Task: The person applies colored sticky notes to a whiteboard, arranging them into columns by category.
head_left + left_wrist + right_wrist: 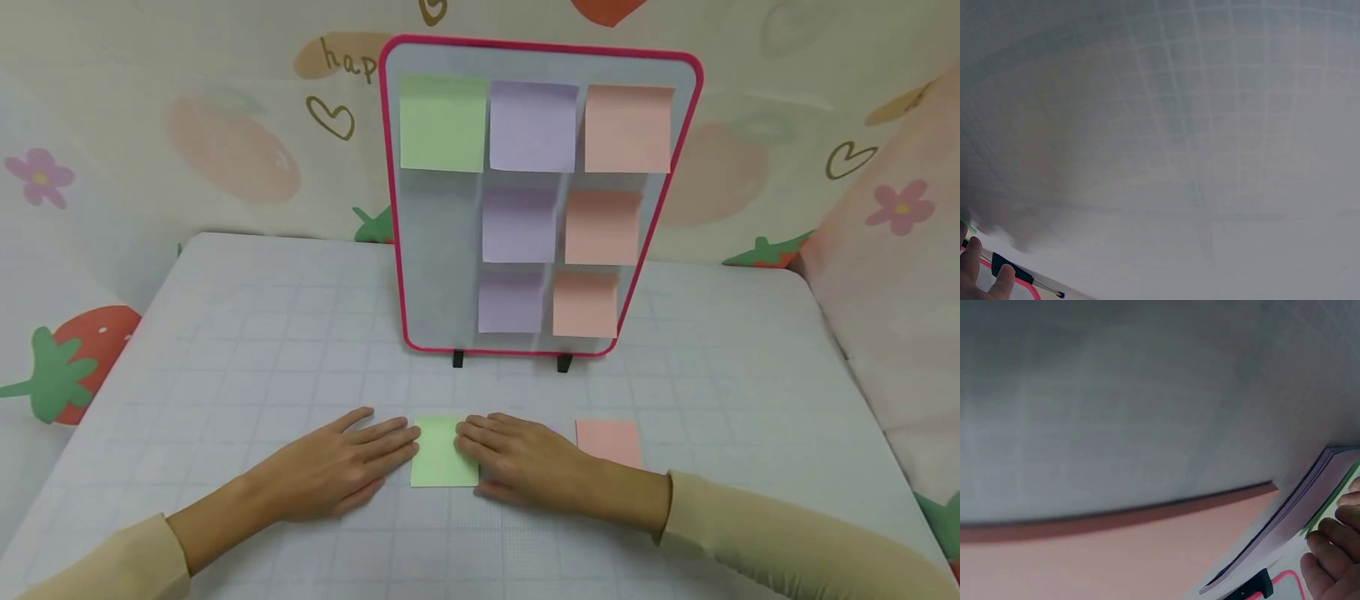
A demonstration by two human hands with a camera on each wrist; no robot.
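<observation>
A light green sticky-note pad (444, 467) lies on the table between both hands. My left hand (337, 467) rests flat beside it, its straight fingertips touching the pad's left edge. Over the pad's right edge lie the fingers of my right hand (525, 458), with the thumb by the lower right corner. In the right wrist view, a purple sticky-note pad (1297, 515) sits close to the green pad (1329, 509); from the head view my right hand hides nearly all of it. A pink sticky-note pad (609, 442) lies partly behind my right wrist.
Behind the pads stands a whiteboard (438, 258) with a pink frame, on black feet (564, 363). One green note (442, 125), a column of purple notes (532, 129) and a column of pink notes (628, 129) stick to it. A grid-patterned cloth (247, 350) covers the table.
</observation>
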